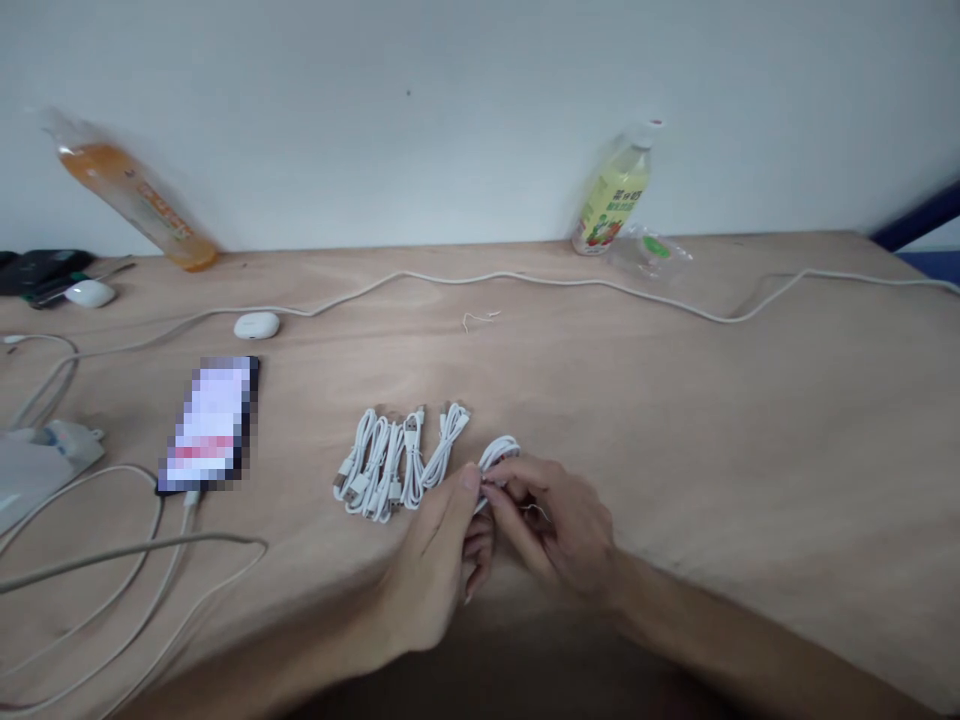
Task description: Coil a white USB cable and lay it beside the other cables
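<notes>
1. My left hand point(439, 545) and right hand point(559, 530) meet at the near edge of the wooden table point(750, 420). Both pinch the same coiled white cable point(499, 455), fingertips touching around its lower end.
2. I judge this two-handed pinch keeps the loops from springing apart; the coil's upper end rests on the table, so only the gathered end needs holding.
3. A thin wire tie point(534, 512) shows near my right fingers. I cannot tell whether it is already around the coil.
4. The finished cable bundles point(397, 460) lie in a row just left of the held coil, side by side and parallel, which keeps them separate.
5. A phone point(210, 425) lies further left with a charging lead at its near end. Behind it sits a white earbud case point(256, 325).
6. A long white cord point(525, 280) runs across the table behind the work area, well apart from my hands. An orange bottle point(135, 200) and a yellow-green bottle point(615, 195) stand against the wall.
</notes>
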A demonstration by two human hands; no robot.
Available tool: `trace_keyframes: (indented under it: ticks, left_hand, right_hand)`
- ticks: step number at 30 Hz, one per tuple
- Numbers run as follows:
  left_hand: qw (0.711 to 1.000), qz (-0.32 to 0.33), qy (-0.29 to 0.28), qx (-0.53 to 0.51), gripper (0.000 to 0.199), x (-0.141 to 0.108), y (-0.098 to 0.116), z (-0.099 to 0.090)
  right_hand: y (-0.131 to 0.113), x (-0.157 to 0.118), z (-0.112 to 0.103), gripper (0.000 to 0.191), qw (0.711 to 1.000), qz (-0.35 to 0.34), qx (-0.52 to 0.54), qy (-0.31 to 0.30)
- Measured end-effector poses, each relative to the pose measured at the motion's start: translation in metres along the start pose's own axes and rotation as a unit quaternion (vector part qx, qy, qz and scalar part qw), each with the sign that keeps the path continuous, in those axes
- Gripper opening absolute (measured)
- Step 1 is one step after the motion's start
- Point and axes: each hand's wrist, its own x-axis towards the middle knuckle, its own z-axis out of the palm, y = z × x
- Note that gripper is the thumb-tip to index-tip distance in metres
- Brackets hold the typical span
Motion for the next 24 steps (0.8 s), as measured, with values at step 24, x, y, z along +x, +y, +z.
trace_keyframes:
  ticks: [24]
  left_hand:
    - [0.997, 0.033, -0.021, 0.071, 0.069, -0.004, 0.002, -0.002]
  right_hand:
    - [0.001, 0.001, -0.012, 0.017, 0.996, -0.057, 0.063, -0.023]
